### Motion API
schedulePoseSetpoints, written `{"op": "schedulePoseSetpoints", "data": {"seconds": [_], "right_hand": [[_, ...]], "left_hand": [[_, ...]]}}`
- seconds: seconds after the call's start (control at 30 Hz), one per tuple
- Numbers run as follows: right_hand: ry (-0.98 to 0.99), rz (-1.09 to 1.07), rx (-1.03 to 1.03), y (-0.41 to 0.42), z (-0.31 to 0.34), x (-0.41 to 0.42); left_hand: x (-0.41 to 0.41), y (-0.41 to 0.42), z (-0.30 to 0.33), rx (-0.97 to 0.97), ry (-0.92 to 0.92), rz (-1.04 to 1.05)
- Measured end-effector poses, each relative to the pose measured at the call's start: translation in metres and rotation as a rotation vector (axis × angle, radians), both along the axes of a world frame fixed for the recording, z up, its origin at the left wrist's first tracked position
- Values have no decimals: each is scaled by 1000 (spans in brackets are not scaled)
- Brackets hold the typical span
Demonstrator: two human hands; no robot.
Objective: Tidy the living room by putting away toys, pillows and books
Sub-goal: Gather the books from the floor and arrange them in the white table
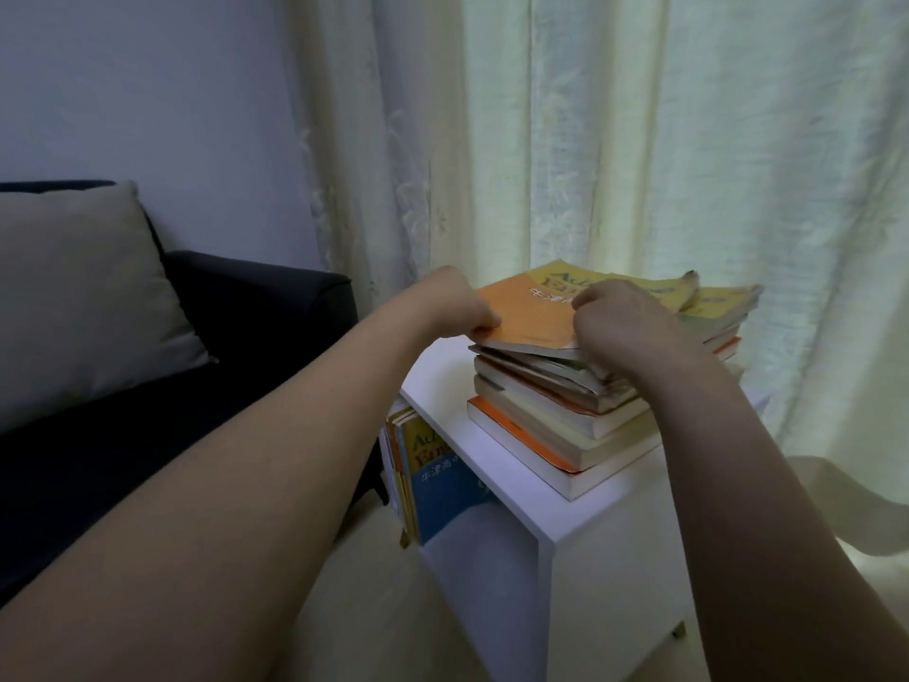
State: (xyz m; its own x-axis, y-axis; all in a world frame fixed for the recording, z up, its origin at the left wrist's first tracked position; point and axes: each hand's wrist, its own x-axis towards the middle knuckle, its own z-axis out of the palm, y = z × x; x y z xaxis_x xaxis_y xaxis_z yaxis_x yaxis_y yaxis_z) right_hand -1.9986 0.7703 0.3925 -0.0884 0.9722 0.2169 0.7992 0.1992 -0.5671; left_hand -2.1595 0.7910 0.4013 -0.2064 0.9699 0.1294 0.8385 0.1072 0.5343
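Note:
A stack of books (565,425) lies on top of a white side cabinet (497,465). The top book (529,315) has an orange and yellow cover. My left hand (457,305) pinches its near left edge with curled fingers. My right hand (624,319) grips the near right part of the same cover, its fingers curled over the edge and hiding part of the stack. More books, one with a blue cover (442,484), stand upright in the cabinet's open shelf below.
A dark sofa (256,307) with a beige pillow (83,297) stands on the left, close to the cabinet. Pale curtains (639,140) hang right behind the cabinet and pool on the floor at the right. Light floor shows in front.

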Motion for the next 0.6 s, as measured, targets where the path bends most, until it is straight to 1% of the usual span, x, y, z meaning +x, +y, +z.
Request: {"op": "schedulePoseSetpoints", "data": {"seconds": [0.03, 0.07, 0.1, 0.2, 0.23, 0.3, 0.37, 0.4, 0.43, 0.53, 0.57, 0.6], "right_hand": [[23, 11, 9, -2, 0, 0], [50, 29, 19, -4, 0, -1], [75, 52, 28, -6, 1, -3], [116, 115, 71, -6, -3, -20], [132, 119, 103, -5, -4, -27], [204, 144, 128, -6, -9, -50], [356, 148, 89, -12, -16, -74], [445, 152, 97, -15, -22, -86], [533, 169, 133, -17, -28, -96], [785, 284, 188, -23, -55, -128], [842, 304, 153, -27, -67, -143], [852, 295, 115, -28, -74, -150]], "left_hand": [[-4, -5, 2, 47, -43, -15], [-10, -11, 2, 115, -136, -32], [-17, -19, 0, 191, -274, -42], [-45, -51, -24, 384, -783, -44], [-56, -58, -39, 409, -925, -64], [-86, -73, -71, 411, -1151, -159], [-114, -86, -97, 349, -1312, -267], [-126, -92, -107, 292, -1345, -302], [-134, -97, -110, 219, -1315, -311], [-160, -113, -117, 29, -1076, -144], [-171, -120, -123, -4, -1056, -82], [-174, -119, -123, 8, -1053, -49]]}}
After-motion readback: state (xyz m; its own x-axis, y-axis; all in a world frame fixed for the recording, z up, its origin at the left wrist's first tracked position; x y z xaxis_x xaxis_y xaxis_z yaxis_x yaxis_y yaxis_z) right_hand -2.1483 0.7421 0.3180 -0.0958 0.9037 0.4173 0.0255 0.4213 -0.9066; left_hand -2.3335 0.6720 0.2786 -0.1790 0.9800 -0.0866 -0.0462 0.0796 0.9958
